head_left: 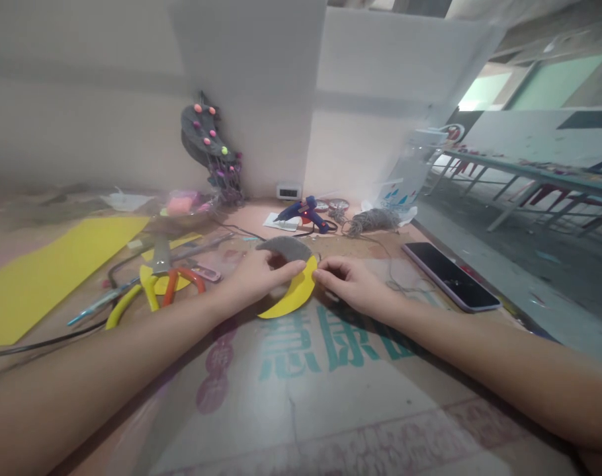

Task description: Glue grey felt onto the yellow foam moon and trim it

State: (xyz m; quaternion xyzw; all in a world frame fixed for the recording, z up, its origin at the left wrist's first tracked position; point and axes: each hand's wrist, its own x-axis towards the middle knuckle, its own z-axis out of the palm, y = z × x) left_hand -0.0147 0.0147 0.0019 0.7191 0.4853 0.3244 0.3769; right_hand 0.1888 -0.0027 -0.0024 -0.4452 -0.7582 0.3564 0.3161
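A yellow paper crescent (pixel 294 292) is in my left hand (pixel 258 274), the thumb on its upper face near the inner edge. Against it lies a grey crescent (pixel 287 247), partly hidden by that hand and by the yellow piece. My right hand (pixel 348 281) is closed in a pinch at the pointed right tip of the yellow crescent. A thin dark strand shows just above these fingertips. Beyond both hands a blue glue gun (pixel 303 211) rests on a white pad (pixel 282 222).
Yellow-and-orange-handled scissors (pixel 155 281), a pen (pixel 100 303) and a yellow sheet (pixel 47 277) lie left. A grey yarn bundle (pixel 375 220) and phone (pixel 452 274) lie right. A grey moon ornament with pom-poms (pixel 202 135) stands against the back panel. A black cable (pixel 47 342) crosses the left side.
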